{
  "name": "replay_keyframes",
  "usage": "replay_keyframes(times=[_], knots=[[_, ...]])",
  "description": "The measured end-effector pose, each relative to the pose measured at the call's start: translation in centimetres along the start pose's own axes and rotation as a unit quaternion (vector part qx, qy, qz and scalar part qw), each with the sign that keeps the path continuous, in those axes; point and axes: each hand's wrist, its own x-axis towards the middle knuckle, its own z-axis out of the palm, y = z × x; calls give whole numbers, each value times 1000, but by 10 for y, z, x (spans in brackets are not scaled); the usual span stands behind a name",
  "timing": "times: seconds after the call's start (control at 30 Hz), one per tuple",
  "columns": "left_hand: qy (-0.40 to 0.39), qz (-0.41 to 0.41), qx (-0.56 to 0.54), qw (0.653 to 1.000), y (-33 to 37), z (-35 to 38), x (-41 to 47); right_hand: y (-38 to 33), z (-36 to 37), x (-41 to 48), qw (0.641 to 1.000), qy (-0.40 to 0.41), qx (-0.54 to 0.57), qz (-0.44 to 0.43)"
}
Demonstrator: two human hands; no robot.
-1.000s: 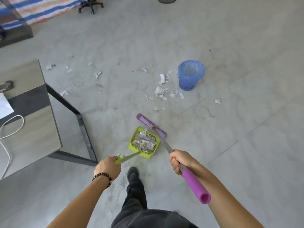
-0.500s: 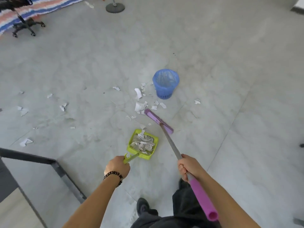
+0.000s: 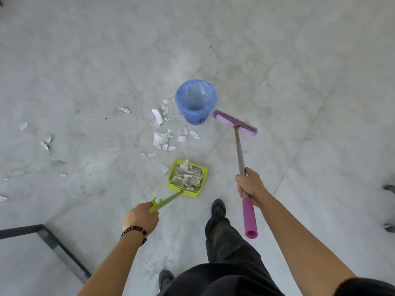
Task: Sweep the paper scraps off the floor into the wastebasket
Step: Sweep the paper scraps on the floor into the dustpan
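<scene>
Two bare hands are at work over a pale grey tiled floor. The left hand, with a dark beaded bracelet on its wrist, has its fingers closed around the long handle of a lime-green plastic dustpan; the pan sits low by the floor, though whether it touches cannot be told, and it is heaped with crumpled white paper. The right hand has its fingers wrapped around the grey metal shaft of a purple-headed broom, just above the pink foam grip at the shaft's near end. The broom head lies just beside the round blue plastic wastebasket, on its right side, bristles toward the floor. The wastebasket stands upright, lined with a thin bag, beyond the dustpan. Torn white paper scraps lie loose on the floor, most of them clustered between the dustpan and the wastebasket and to the basket's left; one small piece rests just beside the dustpan's front left corner. More scraps are scattered well apart toward the left edge. A dark-trousered leg and black shoe stand near the dustpan, between the two arms. A dark metal frame crosses the lower left corner.
</scene>
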Motion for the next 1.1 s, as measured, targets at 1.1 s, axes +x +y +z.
replay_keyframes(times=[1.1], knots=[[-21,49,59,997,99,-9,65,59,38,19,979,-84,58,175]])
